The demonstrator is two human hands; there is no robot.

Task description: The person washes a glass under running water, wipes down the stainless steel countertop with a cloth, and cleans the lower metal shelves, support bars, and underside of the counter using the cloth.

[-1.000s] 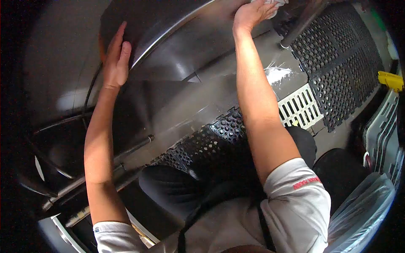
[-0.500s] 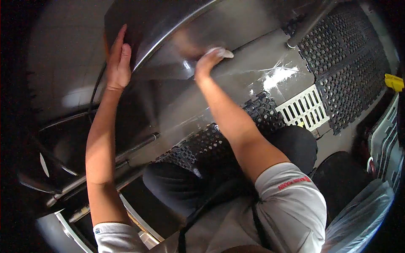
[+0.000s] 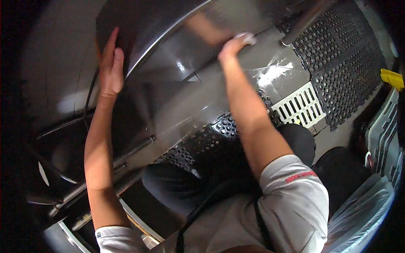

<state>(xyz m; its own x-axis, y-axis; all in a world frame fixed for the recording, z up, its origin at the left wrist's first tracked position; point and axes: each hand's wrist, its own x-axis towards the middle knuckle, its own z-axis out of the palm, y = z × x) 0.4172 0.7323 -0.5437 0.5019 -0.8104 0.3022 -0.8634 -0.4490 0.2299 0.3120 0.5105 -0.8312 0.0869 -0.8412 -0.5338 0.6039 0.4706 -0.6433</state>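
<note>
My right hand (image 3: 234, 45) is closed around a small white cloth (image 3: 249, 39) at the shiny dark metal panel (image 3: 171, 63), near its lower edge. Its reflection shows in the panel. The cloth is mostly covered by the fingers, and the hand is slightly blurred. My left hand (image 3: 112, 71) is held upright with fingers straight, against the panel's far left end beside the bright metal edge (image 3: 162, 36). Nothing is in it.
Wet grey floor tiles (image 3: 268, 63) lie below the panel. Around them are a white drain grate (image 3: 300, 105) and black perforated rubber mats (image 3: 341, 63). A metal leg (image 3: 310, 21) stands at upper right. A clear plastic bag (image 3: 358, 211) and yellow object (image 3: 392, 79) are on the right.
My right hand has moved right and up along the panel with the white cloth. My left hand stays at the panel's end, with the view shifted slightly.
</note>
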